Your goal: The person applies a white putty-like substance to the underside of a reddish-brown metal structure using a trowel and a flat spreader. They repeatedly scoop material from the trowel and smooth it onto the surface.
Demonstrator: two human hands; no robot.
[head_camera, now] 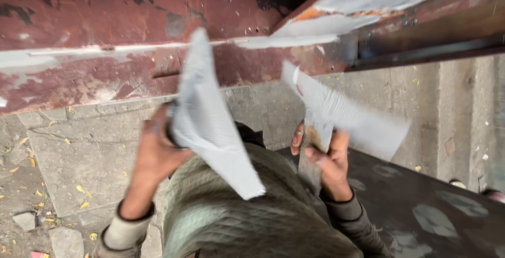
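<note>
- The left hand (158, 155) holds a flat grey blade (210, 126), smeared with grey paste, up near the rusty red metal beam (105, 68).
- The right hand (329, 160) grips a second blade (342, 116) by its handle, just beside the first.
- This looks like the filling step: 2 tools are loaded. Next, I think, paste must be pressed flat on the beam.

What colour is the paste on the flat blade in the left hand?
Pale grey paste covers the flat blade in the left hand, seen in the head view.

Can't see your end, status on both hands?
Left hand gripping grey putty board. Right hand gripping putty knife. Rusty red beam ahead.
</note>
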